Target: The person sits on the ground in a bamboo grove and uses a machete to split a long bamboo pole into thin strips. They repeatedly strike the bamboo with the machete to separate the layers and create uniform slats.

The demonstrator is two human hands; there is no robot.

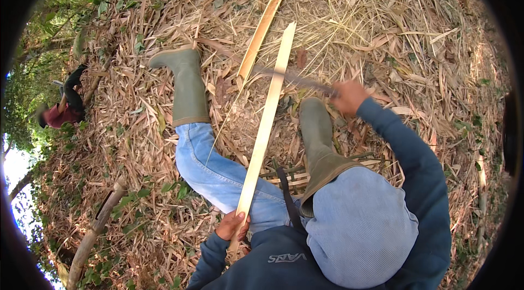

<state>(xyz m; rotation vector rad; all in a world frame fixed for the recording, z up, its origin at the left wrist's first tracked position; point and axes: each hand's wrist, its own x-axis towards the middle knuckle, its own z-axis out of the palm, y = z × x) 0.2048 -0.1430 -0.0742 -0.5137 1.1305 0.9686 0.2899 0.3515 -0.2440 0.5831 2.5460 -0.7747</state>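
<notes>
A long, pale split bamboo strip (264,126) slants from near my body up over my bent leg, its pointed far end above the ground. My left hand (232,226) is closed around its near end. My right hand (349,98) is closed on the handle of a long, dark-bladed knife (308,83), probably a machete. Its blade, blurred by motion, points left and crosses the strip toward its far end; whether it touches cannot be told. A second, wider bamboo piece (267,19) lies beyond, its hollow inner side showing.
Green rubber boots (188,85) stretch out on both sides of the strip. Dry bamboo leaves and thin slivers (349,30) cover the ground. Several strips (297,179) lie between the legs. A log (95,230) is at lower left. Another person (68,104) is at far left.
</notes>
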